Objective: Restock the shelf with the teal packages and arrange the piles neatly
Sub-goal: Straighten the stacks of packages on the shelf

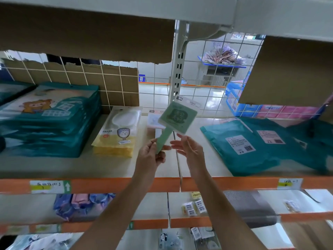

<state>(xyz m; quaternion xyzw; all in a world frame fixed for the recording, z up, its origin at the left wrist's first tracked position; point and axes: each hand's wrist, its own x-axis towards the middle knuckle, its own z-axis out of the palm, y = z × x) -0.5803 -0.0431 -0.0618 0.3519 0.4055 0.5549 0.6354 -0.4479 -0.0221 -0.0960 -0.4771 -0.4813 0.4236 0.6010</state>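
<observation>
A tall stack of teal packages [48, 121] with a cartoon bear print lies on the left of the shelf [86, 165]. Flat teal packages [252, 147] with white labels lie spread out on the right side, label side up. My left hand [151, 156] pinches the handle of a pale green paddle-shaped item in clear wrap [177, 118], holding it up over the shelf's middle. My right hand [189, 148] hovers just right of the handle, fingers straight and spread.
A yellow-and-white packet pile [119, 134] sits beside the teal stack. A small pink-white item [155, 121] lies behind the green one. Wire mesh and cardboard back the shelf. Cardboard boxes [86, 33] hang low overhead. Lower shelves hold mixed small packs.
</observation>
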